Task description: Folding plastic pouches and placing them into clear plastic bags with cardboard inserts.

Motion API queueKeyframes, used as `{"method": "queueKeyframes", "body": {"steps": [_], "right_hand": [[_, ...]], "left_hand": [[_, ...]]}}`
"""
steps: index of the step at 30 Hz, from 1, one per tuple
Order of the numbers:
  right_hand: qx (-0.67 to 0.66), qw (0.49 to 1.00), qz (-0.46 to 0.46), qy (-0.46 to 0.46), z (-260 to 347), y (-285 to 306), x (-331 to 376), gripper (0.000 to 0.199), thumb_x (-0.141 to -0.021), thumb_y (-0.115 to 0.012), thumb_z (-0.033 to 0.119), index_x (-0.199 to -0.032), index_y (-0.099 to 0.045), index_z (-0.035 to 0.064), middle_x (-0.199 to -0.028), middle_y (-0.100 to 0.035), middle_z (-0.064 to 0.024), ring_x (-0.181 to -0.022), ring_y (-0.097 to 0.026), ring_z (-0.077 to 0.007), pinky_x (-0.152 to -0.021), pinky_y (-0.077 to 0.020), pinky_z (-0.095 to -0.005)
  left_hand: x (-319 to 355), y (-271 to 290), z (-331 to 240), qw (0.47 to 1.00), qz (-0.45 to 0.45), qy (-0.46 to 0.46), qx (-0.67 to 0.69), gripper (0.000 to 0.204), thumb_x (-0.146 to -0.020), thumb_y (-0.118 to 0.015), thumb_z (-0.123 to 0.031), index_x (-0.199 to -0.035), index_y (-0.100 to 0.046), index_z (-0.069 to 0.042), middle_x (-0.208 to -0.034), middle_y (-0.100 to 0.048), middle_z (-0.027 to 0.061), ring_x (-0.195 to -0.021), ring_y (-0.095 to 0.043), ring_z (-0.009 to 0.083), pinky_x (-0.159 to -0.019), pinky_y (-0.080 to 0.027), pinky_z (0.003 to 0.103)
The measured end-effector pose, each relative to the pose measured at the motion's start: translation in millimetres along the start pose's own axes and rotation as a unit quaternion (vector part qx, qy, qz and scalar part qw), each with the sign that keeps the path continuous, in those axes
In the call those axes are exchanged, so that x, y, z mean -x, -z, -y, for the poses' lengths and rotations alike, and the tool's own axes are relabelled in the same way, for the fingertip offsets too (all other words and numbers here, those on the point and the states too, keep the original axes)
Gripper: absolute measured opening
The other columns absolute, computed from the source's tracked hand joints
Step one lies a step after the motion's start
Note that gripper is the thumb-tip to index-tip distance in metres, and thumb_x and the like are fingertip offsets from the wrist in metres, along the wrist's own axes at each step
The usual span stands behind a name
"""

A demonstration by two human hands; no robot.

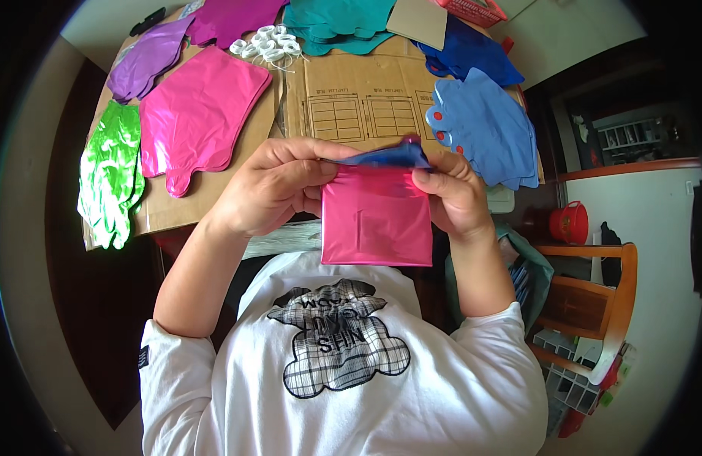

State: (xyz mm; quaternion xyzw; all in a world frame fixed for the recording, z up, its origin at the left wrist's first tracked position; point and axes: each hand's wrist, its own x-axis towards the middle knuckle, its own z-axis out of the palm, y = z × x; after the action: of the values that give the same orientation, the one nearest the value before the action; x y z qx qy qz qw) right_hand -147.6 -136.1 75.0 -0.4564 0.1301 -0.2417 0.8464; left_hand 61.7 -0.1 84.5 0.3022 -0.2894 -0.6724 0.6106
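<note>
In front of my chest I hold a folded bundle of foil balloons, a glossy pink square with a dark blue foil layer along its top. My left hand is closed, with thumb and fingers pinching the bundle's upper left corner. At the upper right corner my right hand grips it between thumb and fingers. The pink part hangs down flat, and the blue edge is bent over at the top. How the layers are folded inside is hidden.
Flat foil pieces lie in piles round the cardboard-covered table: pink, green, lilac, teal and light blue. White ribbon rolls sit among them. A wooden chair and red bucket stand right.
</note>
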Motion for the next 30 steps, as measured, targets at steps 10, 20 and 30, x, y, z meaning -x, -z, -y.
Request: {"method": "queueKeyframes", "body": {"steps": [10, 20, 30], "right_hand": [[0.035, 0.989, 0.141, 0.01, 7.8, 14.1, -8.2, 0.035, -0.072, -0.044, 0.005, -0.094, -0.064, -0.0112, -0.09, -0.066, -0.0167, -0.085, -0.062, -0.0219, -0.083, -0.0484, -0.0311], [0.615, 0.705, 0.088, 0.342, 21.4, -13.8, -2.2, 0.033, -0.07, -0.07, 0.014, -0.1, -0.066, 0.003, -0.104, -0.063, -0.0121, -0.094, -0.059, -0.0249, -0.082, -0.0466, -0.0343], [0.292, 0.955, -0.055, -0.007, -10.3, 12.9, -6.5, 0.015, -0.086, -0.067, 0.017, -0.091, -0.066, 0.0033, -0.077, -0.064, 0.0028, -0.067, -0.054, -0.0047, -0.06, -0.0424, -0.021]], "left_hand": [[-3.0, 7.6, 1.4, 0.997, 0.051, 0.007, 0.058, 0.021, -0.092, -0.049, -0.005, -0.098, -0.062, 0.01, -0.095, -0.067, 0.0194, -0.088, -0.068, 0.0238, -0.078, -0.057, 0.035], [-11.9, 8.2, 8.8, 0.993, -0.113, 0.017, 0.022, 0.008, -0.086, -0.063, 0.001, -0.091, -0.064, 0.006, -0.087, -0.067, 0.0122, -0.079, -0.066, 0.0159, -0.072, -0.056, 0.027], [7.0, 4.2, 22.7, 0.981, -0.089, 0.112, 0.127, 0.049, -0.097, -0.049, -0.032, -0.134, -0.037, -0.002, -0.114, -0.06, 0.0196, -0.095, -0.065, 0.0292, -0.082, -0.053, 0.04]]}}
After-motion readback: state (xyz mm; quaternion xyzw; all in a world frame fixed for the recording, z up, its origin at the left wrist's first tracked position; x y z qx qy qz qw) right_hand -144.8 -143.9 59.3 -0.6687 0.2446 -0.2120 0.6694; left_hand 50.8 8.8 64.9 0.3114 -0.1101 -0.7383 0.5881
